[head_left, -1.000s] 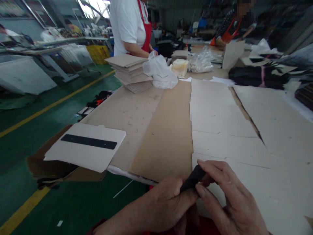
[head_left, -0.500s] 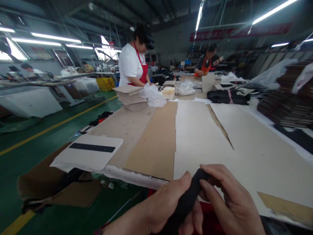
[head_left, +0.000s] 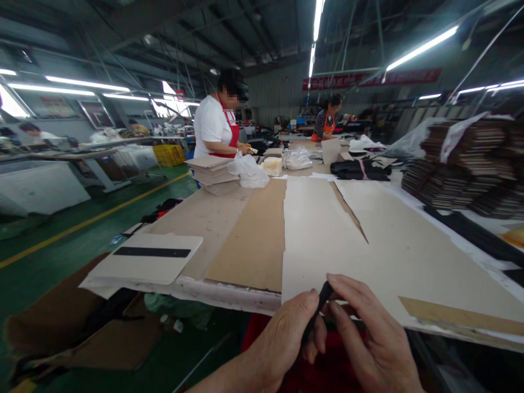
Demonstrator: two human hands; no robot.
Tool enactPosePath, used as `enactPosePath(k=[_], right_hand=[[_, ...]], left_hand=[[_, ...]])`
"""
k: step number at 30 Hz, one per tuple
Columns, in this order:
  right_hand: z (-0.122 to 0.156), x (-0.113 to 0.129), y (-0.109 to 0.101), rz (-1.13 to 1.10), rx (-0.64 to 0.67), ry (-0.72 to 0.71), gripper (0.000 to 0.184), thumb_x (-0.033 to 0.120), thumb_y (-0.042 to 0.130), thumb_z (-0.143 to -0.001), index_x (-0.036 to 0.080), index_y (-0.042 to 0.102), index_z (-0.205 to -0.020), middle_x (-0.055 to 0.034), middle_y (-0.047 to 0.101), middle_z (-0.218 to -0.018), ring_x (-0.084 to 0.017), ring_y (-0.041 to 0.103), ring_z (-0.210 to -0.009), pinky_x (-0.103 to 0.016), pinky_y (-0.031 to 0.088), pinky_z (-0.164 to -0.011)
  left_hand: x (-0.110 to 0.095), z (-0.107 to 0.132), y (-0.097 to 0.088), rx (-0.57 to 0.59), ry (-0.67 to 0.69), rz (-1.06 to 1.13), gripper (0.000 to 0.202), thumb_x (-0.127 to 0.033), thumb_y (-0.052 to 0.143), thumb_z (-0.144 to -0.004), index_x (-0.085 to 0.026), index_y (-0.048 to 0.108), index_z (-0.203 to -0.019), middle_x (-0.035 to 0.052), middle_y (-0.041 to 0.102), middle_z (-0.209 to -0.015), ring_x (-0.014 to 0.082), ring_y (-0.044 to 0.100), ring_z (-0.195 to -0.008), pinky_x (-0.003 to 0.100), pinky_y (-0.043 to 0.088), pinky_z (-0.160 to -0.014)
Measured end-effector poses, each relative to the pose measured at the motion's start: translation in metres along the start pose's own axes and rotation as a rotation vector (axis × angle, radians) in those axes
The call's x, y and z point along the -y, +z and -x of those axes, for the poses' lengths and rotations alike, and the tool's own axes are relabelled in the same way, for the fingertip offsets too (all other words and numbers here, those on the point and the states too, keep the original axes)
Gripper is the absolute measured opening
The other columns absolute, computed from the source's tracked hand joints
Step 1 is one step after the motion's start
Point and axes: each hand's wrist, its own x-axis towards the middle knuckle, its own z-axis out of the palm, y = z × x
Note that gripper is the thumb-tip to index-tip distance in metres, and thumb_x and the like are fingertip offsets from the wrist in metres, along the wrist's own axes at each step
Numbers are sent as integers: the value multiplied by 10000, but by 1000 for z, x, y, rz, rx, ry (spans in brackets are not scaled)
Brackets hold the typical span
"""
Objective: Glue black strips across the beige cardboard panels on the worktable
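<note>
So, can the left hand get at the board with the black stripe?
Probably yes: nothing visible stands between the left hand and the board to its left, though this hand holds a black piece.

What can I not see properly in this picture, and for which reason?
- Black strip, lower end: head view, hidden by the left grip.
- Banner, its writing: head view, too small and blurred.
- Brown stack, far right side: head view, cut off by the picture's right edge.

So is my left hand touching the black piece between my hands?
Touching: the head view shows your left hand gripping the black piece between thumb and fingers.
</note>
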Motion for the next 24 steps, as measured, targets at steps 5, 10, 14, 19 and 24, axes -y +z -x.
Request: enactPosePath(k=[5,10,14,19,24], right_hand=[[9,7,-1,25,6,-30,366,71,509,-909,189,553,-1253,-86,607,-1217,-129,576,-1155,-217,504,-979],[19,12,-6,32,31,-14,338,82,499,-916,186,562,-1230,-106,590,-1239,-154,575,-1166,-250,525,-953],[26,11,-9,53,48,30,233,132,514,-918,211,605,-1117,-114,556,-1269,-179,609,-1105,-286,561,-878],[30,8,-18,76,78,139,41,238,608,-879,227,613,-918,-86,581,-1151,-212,606,-1054,-346,558,-851],[32,7,-31,-171,301,112,165,166,532,-914,225,505,-763,2,624,-824,-117,626,-774,-206,542,-683]], left_hand=[[10,9,8,-37,-1,-11,665,-675,243,-927,-143,516,-637,23,496,-578,118,426,-528,257,323,-545],[13,10,17,-85,-91,62,685,-726,258,-888,-143,513,-636,27,506,-576,110,417,-505,252,292,-524],[18,9,22,-90,-158,101,758,-771,206,-863,-134,520,-599,41,511,-553,105,424,-469,249,275,-496],[32,8,23,-35,-147,85,748,-797,230,-854,-140,520,-645,9,462,-517,88,366,-448,233,233,-456],[33,5,18,145,-54,21,645,-759,366,-848,-145,517,-719,-13,454,-550,69,351,-438,205,228,-423]])
